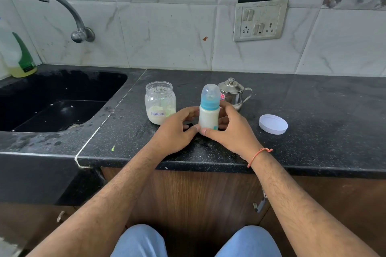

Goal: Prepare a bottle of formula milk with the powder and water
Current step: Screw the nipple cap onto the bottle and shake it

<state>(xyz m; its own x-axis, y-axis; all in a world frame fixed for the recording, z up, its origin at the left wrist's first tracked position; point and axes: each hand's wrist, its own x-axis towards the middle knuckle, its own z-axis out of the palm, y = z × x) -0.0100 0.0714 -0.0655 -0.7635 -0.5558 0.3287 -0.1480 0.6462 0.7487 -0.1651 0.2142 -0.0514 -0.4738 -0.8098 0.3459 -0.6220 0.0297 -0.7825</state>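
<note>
Head view: hands around bottle.

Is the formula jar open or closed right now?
Open. The formula jar has no lid on its mouth; a white lid lies apart on the counter, right of the bottle.

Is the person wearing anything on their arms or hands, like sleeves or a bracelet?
No sleeves show: both forearms are bare and hairy right down to the left hand and the right hand. The only thing worn is a thin orange thread bracelet tied round the right wrist, with a small knot sticking out. No rings, gloves or watch can be seen.
</note>
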